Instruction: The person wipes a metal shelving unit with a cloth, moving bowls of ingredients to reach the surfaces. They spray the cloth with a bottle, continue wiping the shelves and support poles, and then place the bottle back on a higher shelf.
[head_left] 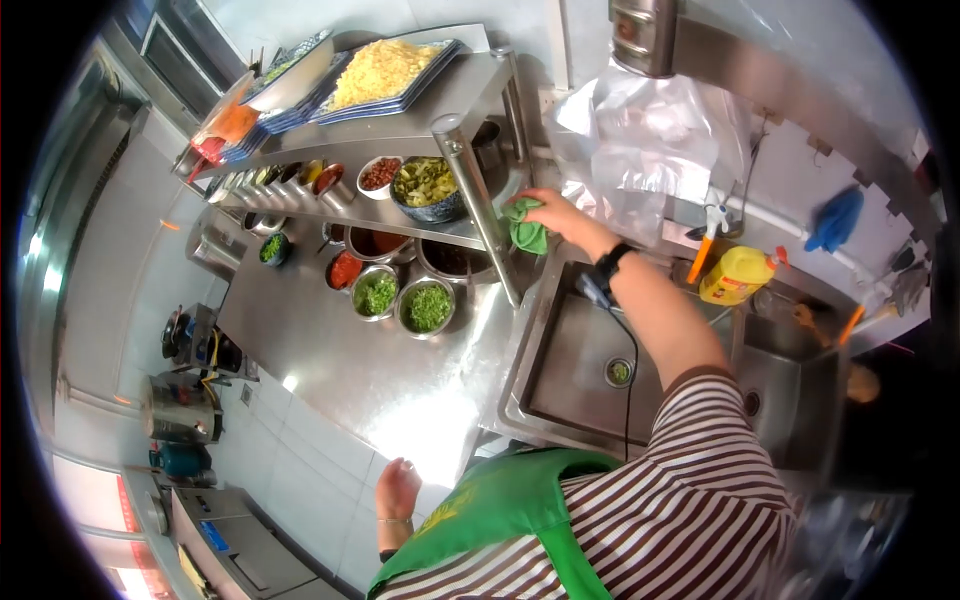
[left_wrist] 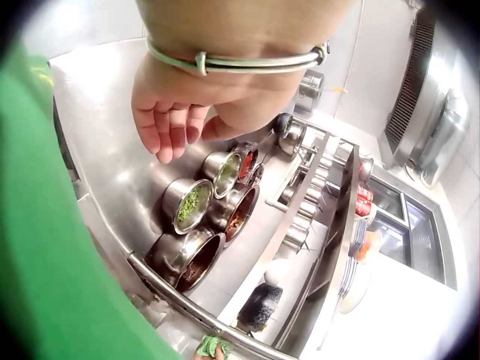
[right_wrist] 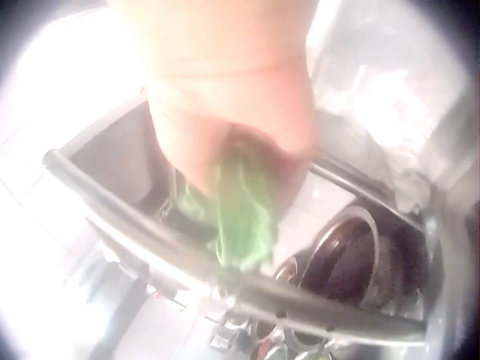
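Observation:
A green cloth [head_left: 527,226] is gripped in my right hand [head_left: 552,216], beside the steel post of the shelf at the counter's right end. The right wrist view shows the cloth [right_wrist: 244,214] bunched under the right hand [right_wrist: 232,127], its fingers mostly hidden, close to a steel rail [right_wrist: 315,309]. My left hand [head_left: 398,488] hangs off the counter's near edge, holding nothing. In the left wrist view the left hand [left_wrist: 202,112] has loosely bent fingers [left_wrist: 172,131], with steel bowls beyond them.
Bowls of chopped greens [head_left: 428,307] and red sauce [head_left: 344,269] stand on the steel counter [head_left: 330,350]. Above, the shelf bears a plate of yellow shreds [head_left: 385,75] and a bowl of pickled vegetables [head_left: 427,186]. At right are a sink [head_left: 580,370] and a yellow jug [head_left: 738,274].

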